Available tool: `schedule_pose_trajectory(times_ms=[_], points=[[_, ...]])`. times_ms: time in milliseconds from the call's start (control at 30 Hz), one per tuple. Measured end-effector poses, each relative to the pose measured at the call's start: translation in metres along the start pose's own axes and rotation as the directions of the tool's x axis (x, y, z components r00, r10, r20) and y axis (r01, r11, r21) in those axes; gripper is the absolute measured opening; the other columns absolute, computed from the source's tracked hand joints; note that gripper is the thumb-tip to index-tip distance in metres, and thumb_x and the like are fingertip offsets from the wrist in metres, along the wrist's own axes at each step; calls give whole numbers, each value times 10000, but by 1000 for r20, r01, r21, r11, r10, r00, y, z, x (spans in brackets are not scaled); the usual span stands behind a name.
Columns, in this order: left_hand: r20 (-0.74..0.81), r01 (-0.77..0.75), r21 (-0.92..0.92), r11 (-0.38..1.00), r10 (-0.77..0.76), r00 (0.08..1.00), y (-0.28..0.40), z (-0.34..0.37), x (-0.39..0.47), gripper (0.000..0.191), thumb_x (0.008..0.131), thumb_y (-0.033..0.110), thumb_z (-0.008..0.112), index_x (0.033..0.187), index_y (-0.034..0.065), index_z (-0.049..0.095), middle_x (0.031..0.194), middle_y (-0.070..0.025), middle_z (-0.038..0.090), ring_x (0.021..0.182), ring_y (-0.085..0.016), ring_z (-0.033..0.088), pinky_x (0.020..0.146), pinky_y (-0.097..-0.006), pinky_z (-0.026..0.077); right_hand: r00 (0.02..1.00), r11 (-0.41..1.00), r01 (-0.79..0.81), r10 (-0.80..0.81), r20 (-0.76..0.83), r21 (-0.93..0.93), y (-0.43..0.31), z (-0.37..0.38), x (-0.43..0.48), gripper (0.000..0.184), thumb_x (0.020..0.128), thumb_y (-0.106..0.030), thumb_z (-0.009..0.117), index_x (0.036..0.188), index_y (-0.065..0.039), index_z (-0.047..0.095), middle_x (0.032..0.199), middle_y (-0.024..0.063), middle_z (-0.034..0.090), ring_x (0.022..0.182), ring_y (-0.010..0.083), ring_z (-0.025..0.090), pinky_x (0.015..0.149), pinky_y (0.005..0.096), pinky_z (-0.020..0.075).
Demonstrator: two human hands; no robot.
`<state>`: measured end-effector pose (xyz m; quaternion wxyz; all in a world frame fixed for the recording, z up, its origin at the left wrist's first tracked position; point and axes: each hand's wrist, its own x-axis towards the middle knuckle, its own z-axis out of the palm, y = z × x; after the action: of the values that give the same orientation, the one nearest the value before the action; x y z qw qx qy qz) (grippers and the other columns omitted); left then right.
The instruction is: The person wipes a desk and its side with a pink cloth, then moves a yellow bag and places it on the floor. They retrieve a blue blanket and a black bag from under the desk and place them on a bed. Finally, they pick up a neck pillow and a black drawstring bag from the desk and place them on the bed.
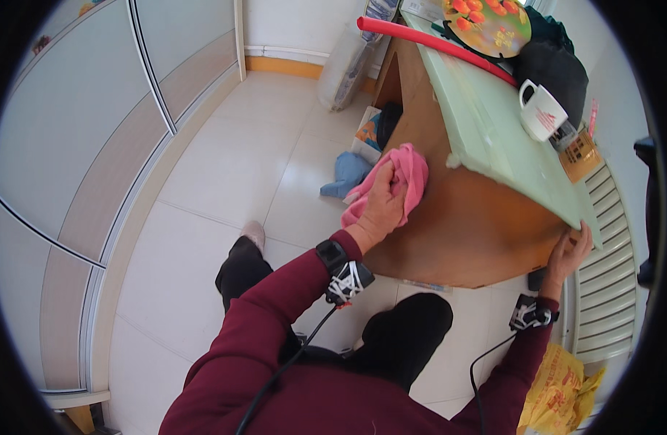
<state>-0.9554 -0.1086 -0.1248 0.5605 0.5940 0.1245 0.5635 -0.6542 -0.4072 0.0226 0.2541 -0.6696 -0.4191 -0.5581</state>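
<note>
My left hand (385,204) grips a bunched pink cloth (412,168) against the upper left of the brown wooden side panel (475,223) of a desk. At the panel's far right corner, my right hand (570,253) rests with its fingers up at the edge of the pale green desktop (485,119). Nothing shows in that hand. Whether the right fingers press the wood or the top's edge I cannot tell.
On the desktop lie a red tube (436,41), a white mug (543,111) and a round fruit-patterned board (488,24). A radiator (605,272) stands right, with a yellow plastic bag (556,389) below. A blue item (347,174) and a wrapped roll (344,70) are beyond the cloth. Sliding wardrobe doors (77,163) line the left.
</note>
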Motion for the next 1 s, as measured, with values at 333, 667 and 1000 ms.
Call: schedule_pose_trajectory(times_ms=[333,667,1000], points=[[132,-63,-128,990,80,988,-56,-2,135,559,959,127,663,1446,10,414,1310,-98,563,1195,-199,550,1044,-309,437,990,990,-139,139,1,-7,17,13,-11,422,946,27,577,1358,-57,553,1346,113,543,1160,235,556,757,279,493],[206,-356,147,923,324,924,-27,-8,89,630,738,-26,684,1336,-1,487,1156,-210,527,1027,-399,560,900,-429,479,971,970,-240,240,-10,-38,0,15,-12,486,949,-183,659,1394,-50,514,1388,137,512,1223,248,536,950,347,471],[279,-228,52,972,205,938,-39,-24,98,574,771,37,680,1309,5,483,1091,-223,509,975,-438,543,861,-451,476,989,995,95,-90,116,-40,-242,-2,43,539,1069,-389,377,1416,19,432,1415,242,498,1261,441,533,1097,521,412]])
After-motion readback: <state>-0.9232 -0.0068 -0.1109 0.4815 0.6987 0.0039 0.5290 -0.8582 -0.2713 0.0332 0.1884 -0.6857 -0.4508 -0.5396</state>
